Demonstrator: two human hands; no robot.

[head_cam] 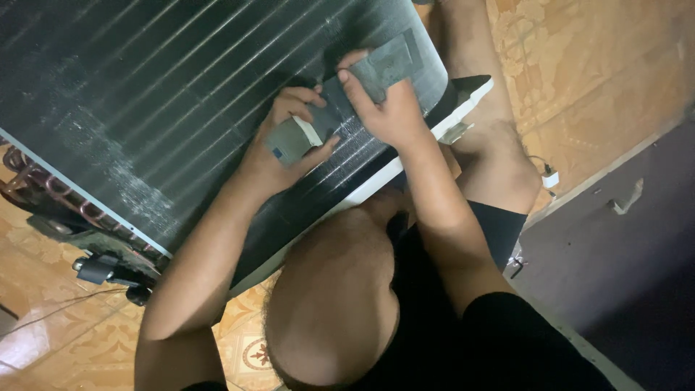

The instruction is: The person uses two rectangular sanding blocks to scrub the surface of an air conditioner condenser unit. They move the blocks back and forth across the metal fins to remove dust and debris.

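A large dark finned coil panel [145,87] with a white frame edge [405,163] lies tilted across my lap. My left hand [271,159] grips a small grey roll [289,141] that has a blue mark, resting on the lower part of the fins. My right hand [391,116] is just to the right of the roll. Its fingers pinch a flat grey strip [391,61] that runs from the roll up over the fins. The two hands nearly touch. The strip's underside is hidden.
Copper tube bends [29,181] and a black fitting [94,269] stick out at the panel's left end. My bare knees [326,289] are under the panel. A patterned tile floor [594,72] surrounds me, with a small white plug [550,177] and a dark surface [622,253] to the right.
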